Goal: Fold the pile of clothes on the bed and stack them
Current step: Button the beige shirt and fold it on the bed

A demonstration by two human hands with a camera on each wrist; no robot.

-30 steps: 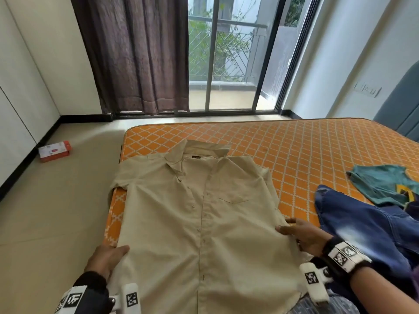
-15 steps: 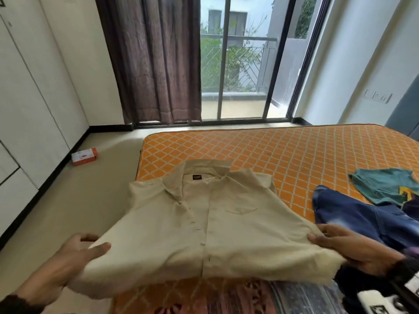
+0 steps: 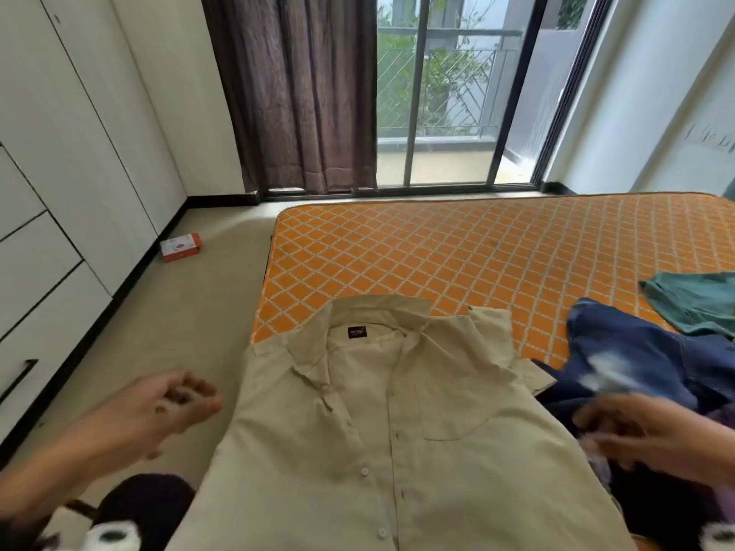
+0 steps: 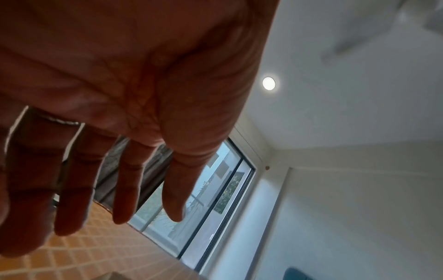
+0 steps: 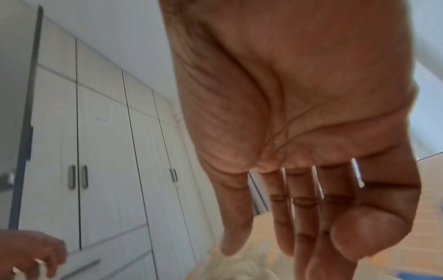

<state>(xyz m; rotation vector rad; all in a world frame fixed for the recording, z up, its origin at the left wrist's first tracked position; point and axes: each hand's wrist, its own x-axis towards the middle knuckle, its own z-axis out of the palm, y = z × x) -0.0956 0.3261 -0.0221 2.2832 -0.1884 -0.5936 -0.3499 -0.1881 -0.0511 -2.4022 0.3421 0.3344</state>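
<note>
A beige button-up shirt (image 3: pixel 389 443) lies front up on the near left corner of the bed, collar toward the window. My left hand (image 3: pixel 187 399) hovers palm up just left of the shirt, over the floor, fingers loosely bent and holding nothing. The left wrist view shows the left hand (image 4: pixel 124 189) with straight fingers. My right hand (image 3: pixel 612 427), blurred, is just right of the shirt over the blue jeans (image 3: pixel 644 363) and grips nothing. In the right wrist view the right hand (image 5: pixel 299 217) is relaxed above a bit of the shirt (image 5: pixel 239 265).
The orange patterned mattress (image 3: pixel 457 252) stretches toward the glass door (image 3: pixel 453 93). A teal garment (image 3: pixel 696 300) lies beyond the jeans at the right edge. A red box (image 3: pixel 181 247) sits on the floor by the white wardrobe (image 3: pixel 59 192). A brown curtain (image 3: pixel 294 93) hangs behind.
Both hands held the shirt's sides and lifted its lower part; they have now let go and drawn apart from it. The shirt lies on the bed.
</note>
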